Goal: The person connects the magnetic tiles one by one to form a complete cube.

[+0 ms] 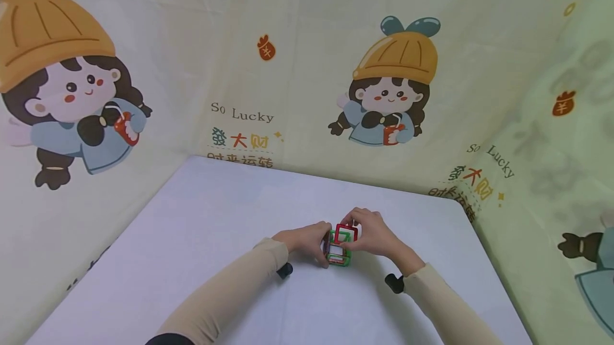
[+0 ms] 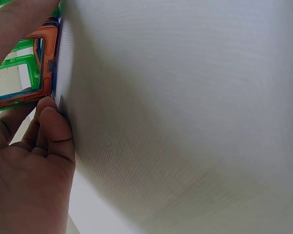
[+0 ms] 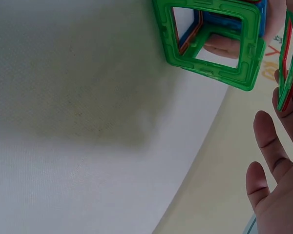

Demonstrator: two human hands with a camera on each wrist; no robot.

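A small box of magnetic tiles (image 1: 339, 264) in green, orange and blue frames stands on the white table. My left hand (image 1: 305, 241) grips its left side, thumb toward me and fingers at the far side. In the left wrist view an orange square tile (image 2: 50, 56) forms the side nearest that palm. The right hand (image 1: 376, 235) pinches a red square tile (image 1: 346, 225) above the box's upper right. Seen edge-on in the right wrist view, a green frame (image 3: 282, 103) lies flat against the red one. A green square (image 3: 255, 63) faces that camera on the box.
The white tabletop (image 1: 230, 201) spreads around both hands. Behind and beside it hangs a pale cloth backdrop (image 1: 307, 67) printed with cartoon figures and lettering. Beige sleeves with black straps cover both forearms.
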